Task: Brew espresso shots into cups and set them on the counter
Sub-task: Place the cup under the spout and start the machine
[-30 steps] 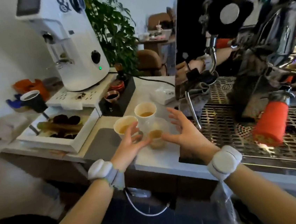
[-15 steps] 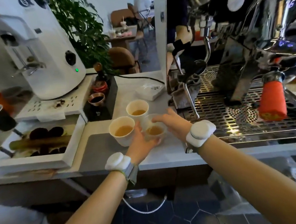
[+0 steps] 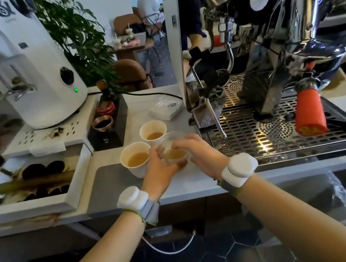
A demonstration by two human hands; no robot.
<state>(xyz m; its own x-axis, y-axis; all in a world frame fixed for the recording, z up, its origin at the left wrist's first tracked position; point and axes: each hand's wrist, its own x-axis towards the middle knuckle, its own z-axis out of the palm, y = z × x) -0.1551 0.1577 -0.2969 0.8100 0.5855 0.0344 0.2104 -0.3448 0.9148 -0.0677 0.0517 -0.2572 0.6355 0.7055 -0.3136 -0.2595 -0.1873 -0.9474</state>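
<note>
Head view: both hands, left (image 3: 161,170) and right (image 3: 200,153), cup the clear plastic cup of espresso (image 3: 175,152); squeezing could slosh it onto the white paper cups (image 3: 136,159).

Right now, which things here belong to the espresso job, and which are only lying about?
Part of the job:
- clear cup, held between left hand and right hand
- near paper cup, filled
- far paper cup, filled
- espresso machine

Only lying about:
- white grinder
- knock box
- plant
- grey cloth
</note>
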